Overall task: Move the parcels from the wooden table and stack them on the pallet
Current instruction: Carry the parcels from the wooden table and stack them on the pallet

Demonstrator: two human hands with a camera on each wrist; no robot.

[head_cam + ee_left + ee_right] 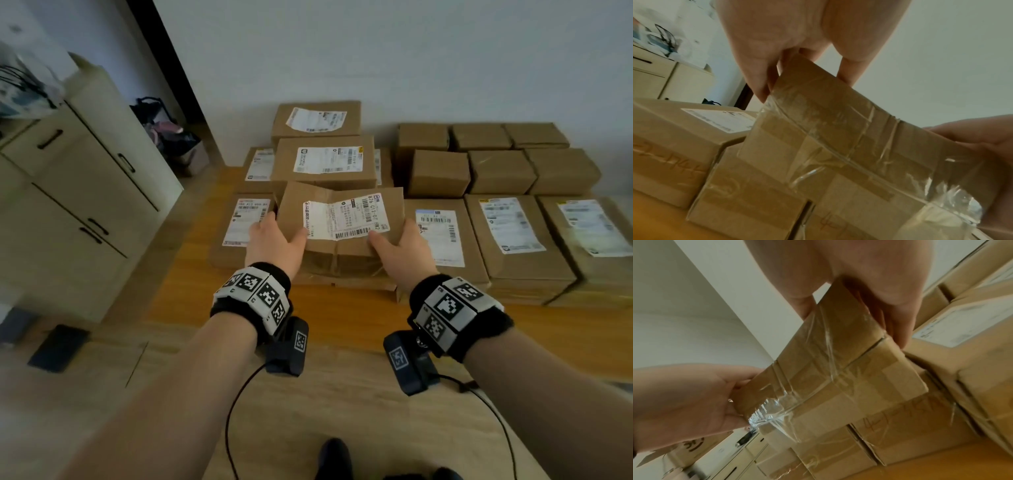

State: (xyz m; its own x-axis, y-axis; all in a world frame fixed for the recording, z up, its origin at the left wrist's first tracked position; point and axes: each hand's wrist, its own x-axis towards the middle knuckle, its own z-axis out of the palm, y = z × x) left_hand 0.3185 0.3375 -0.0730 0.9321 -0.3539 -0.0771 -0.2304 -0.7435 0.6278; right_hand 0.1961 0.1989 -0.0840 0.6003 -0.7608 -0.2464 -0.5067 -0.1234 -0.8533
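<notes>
I hold a brown cardboard parcel (339, 219) with a wrinkled white shipping label between both hands, above other parcels on the orange-brown wooden surface (308, 318). My left hand (274, 240) grips its left end, thumb on top and fingers underneath. At the right end my right hand (399, 245) grips it the same way. The left wrist view shows the taped parcel (838, 146) tilted and clear of the boxes below, with my left hand (777, 48) on it. In the right wrist view my right hand (869, 272) clasps the parcel (838, 361).
Labelled parcels (513, 236) lie in rows to the right, and several are stacked behind (325, 161). Plain small boxes (496, 164) stand at the back right against the wall. A cream cabinet (85, 178) is on the left, with bags (168, 137) beyond it.
</notes>
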